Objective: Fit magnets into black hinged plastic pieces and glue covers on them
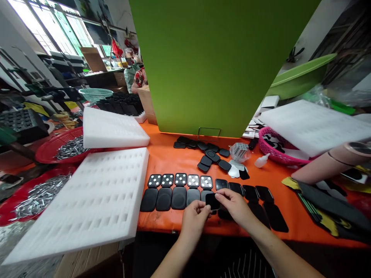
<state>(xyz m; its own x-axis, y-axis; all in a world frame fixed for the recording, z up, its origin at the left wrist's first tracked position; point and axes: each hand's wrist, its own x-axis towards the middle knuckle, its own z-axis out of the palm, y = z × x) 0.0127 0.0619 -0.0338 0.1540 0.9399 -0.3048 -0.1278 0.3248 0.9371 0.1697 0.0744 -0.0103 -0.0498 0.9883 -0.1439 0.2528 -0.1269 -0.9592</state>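
Observation:
Both my hands meet over a small black rounded-square pad [213, 201] near the front edge of the orange table [174, 158]. My left hand [195, 218] pinches its left side and my right hand [236, 206] grips its right side, fingers curled. The pad sits in a row of black pads [171, 198]; behind that row lie square pieces with white dots [180, 179]. More plain black pads [261, 200] lie to the right of my right hand.
A white foam tray [87, 200] with pockets lies at left, another foam tray [113, 129] behind it. Red baskets of metal parts [68, 148] stand far left. A pink basket [274, 150], a small glue bottle [261, 161], loose black pads [211, 154] and a green board [214, 65] are behind.

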